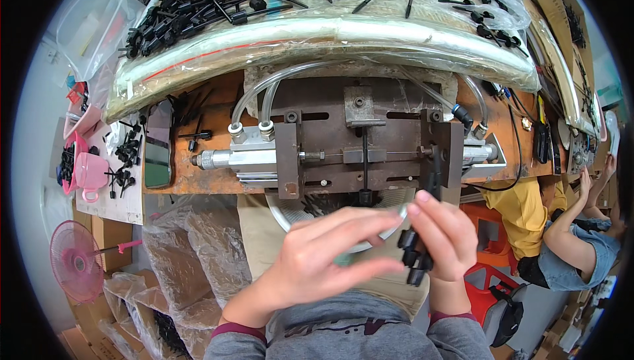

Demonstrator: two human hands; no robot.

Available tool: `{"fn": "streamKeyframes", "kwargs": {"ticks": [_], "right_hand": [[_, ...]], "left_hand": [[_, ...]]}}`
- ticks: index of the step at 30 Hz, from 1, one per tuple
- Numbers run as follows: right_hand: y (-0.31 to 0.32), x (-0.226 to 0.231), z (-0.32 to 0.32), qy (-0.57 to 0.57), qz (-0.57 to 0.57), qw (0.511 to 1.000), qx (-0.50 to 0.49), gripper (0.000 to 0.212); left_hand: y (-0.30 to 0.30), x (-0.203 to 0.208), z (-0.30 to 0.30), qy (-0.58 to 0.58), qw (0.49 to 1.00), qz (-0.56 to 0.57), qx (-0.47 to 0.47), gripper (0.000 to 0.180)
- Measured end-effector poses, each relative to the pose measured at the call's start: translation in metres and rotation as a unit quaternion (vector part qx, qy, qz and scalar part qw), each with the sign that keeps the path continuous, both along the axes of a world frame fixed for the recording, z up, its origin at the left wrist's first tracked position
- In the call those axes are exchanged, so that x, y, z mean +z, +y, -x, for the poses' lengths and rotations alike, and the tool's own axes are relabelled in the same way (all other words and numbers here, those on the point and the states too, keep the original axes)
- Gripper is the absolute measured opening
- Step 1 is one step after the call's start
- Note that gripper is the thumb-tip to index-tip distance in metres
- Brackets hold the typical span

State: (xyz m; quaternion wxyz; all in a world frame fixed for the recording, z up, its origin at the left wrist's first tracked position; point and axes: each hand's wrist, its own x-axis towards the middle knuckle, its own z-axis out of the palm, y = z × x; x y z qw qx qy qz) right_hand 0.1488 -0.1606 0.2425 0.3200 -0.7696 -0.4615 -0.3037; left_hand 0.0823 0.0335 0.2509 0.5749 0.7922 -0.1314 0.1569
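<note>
In front of my body, my right hand (450, 233) grips a small bunch of black plastic parts with long thin stems (417, 254). Their knobbed ends hang below the fingers and the stems point up toward the fixture. My left hand (323, 244) reaches across to that bunch, fingers stretched and thumb apart, with nothing visible in it. Beyond both hands sits a brown metal fixture (330, 102) with a silver air cylinder (254, 157) on its left and another (477, 153) on its right. One black stemmed part (365, 175) lies upright across the fixture's middle, its knob toward me.
A plastic-covered ledge (330, 36) behind the fixture bears a heap of black parts (218, 3). Clear hoses (264, 89) arch over it. A white basket (281, 215) is under the bench edge. Left are a phone (158, 145) and pink fan (77, 261); right, another person (568, 241).
</note>
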Motion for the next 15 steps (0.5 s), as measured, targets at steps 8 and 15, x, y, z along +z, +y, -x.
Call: {"fn": "streamKeyframes", "kwargs": {"ticks": [8,15], "right_hand": [[0.006,0.002,0.001,0.025,0.007,1.000,0.011,0.037],[0.000,-0.025,-0.002,0.042,-0.173,0.984,-0.001,0.042]], "left_hand": [[0.002,0.014,0.009,-0.054,0.995,-0.054,0.068,0.037],[-0.005,-0.015,-0.008,-0.091,0.941,-0.304,0.121,0.032]]}}
